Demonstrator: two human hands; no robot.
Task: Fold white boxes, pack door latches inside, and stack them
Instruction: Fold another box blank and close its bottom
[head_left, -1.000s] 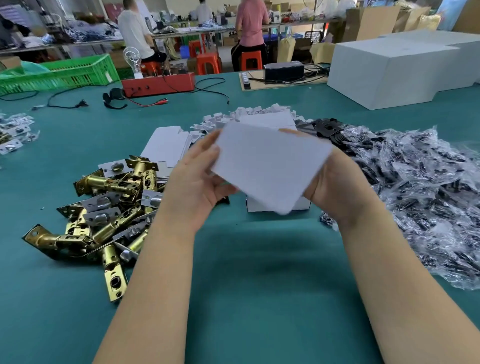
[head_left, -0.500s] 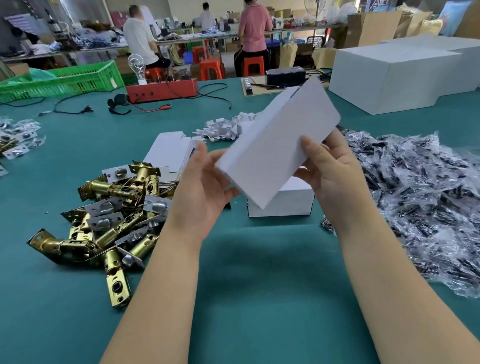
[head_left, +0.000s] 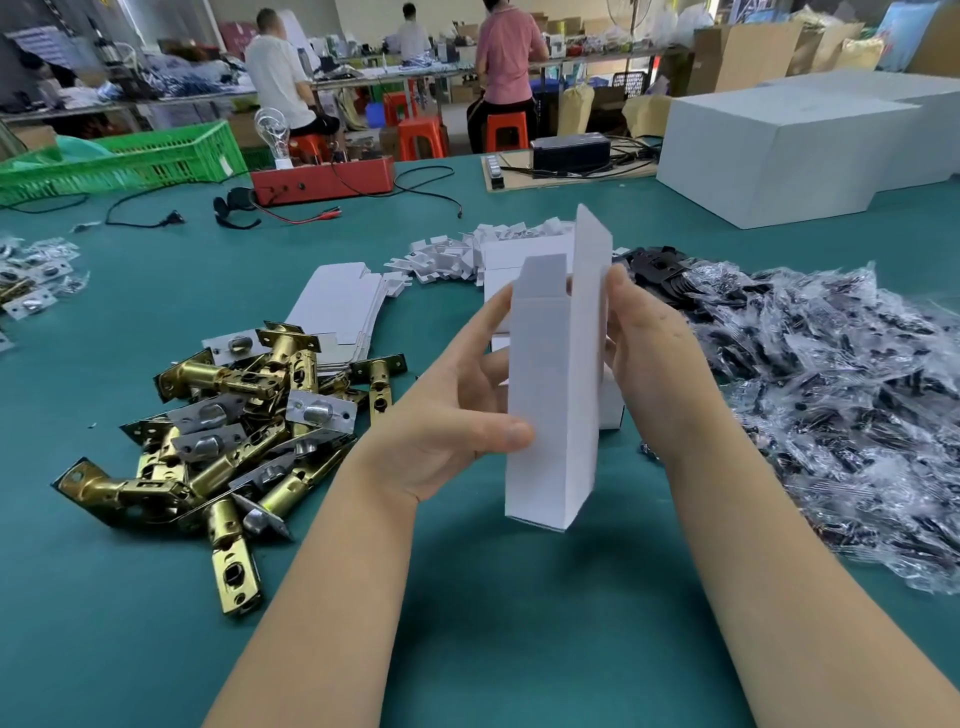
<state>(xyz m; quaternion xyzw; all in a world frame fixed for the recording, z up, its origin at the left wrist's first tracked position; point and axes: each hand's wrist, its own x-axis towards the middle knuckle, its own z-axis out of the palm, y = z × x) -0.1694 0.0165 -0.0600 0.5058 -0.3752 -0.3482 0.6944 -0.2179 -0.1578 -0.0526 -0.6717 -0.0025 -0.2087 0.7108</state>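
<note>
A white carton (head_left: 550, 395) stands upright above the green table, opened into a tall tube with its top flaps sticking up. My left hand (head_left: 457, 415) grips its left side, thumb pressed on the front face. My right hand (head_left: 652, 358) holds the right side, fingers behind the panel. A pile of brass door latches (head_left: 223, 426) lies left of my hands. Flat white box blanks (head_left: 337, 306) lie behind the latches. Folded white boxes (head_left: 519, 260) sit partly hidden behind the carton.
A heap of clear bagged black parts (head_left: 831, 389) covers the right side. Small white card inserts (head_left: 447, 254) lie beyond. A large white block (head_left: 789, 150) stands far right; a red device (head_left: 322, 179) and green crate (head_left: 130, 161) far left. People work at back tables.
The carton went from a flat tilted sheet to an upright opened tube. Both hands shifted from its lower edges to its sides.
</note>
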